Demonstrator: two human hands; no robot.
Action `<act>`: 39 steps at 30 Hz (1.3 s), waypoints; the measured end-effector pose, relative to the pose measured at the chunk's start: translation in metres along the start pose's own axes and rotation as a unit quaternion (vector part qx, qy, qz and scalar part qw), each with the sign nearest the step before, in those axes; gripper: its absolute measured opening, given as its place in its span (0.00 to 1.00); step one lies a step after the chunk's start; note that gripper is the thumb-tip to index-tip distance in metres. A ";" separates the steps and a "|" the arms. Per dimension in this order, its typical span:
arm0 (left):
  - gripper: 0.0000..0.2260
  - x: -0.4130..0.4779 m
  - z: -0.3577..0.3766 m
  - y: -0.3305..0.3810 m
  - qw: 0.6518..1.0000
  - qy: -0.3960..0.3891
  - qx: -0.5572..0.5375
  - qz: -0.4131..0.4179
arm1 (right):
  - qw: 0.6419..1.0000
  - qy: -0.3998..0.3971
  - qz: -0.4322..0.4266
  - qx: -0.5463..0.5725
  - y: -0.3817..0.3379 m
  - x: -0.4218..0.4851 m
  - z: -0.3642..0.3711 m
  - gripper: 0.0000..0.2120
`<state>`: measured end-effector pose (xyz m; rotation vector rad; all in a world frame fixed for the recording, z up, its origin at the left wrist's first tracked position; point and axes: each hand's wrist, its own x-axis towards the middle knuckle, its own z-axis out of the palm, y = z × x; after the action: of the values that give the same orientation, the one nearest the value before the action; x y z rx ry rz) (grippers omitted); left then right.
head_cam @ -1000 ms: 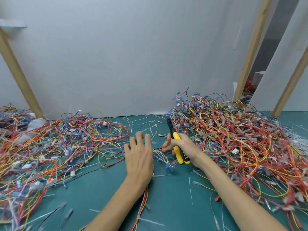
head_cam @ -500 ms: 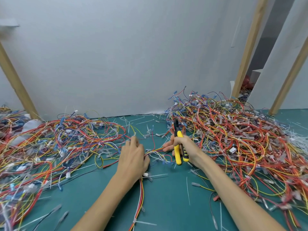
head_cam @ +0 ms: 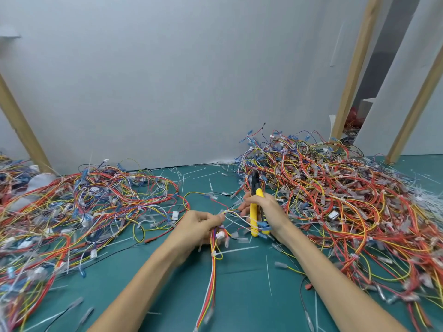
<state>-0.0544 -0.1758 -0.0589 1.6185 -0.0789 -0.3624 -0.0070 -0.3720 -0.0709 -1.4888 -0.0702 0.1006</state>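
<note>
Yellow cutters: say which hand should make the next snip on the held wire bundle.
Right, probably: the right hand grips the yellow cutters close beside the wire bundle that the left hand holds.

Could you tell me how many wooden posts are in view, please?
3: the left post slants at far left; the middle post and the right post rise behind the right-hand wire pile. Others may be hidden.
</note>
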 end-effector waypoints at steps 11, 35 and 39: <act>0.06 -0.001 -0.003 -0.008 0.973 -0.148 -0.134 -0.113 | 0.999 0.036 0.007 -0.039 0.002 0.001 0.002 0.12; 0.15 0.017 0.006 -0.034 0.936 0.291 0.048 0.192 | 0.999 0.004 -0.025 0.022 -0.041 -0.037 0.015 0.23; 0.15 0.019 0.004 -0.035 0.938 0.293 0.029 0.184 | 0.938 0.110 -0.170 -0.282 -0.004 -0.044 0.022 0.21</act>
<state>-0.0430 -0.1822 -0.0968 1.6678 0.0633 0.4192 -0.0529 -0.3555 -0.0641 -2.0267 -0.1860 -0.3994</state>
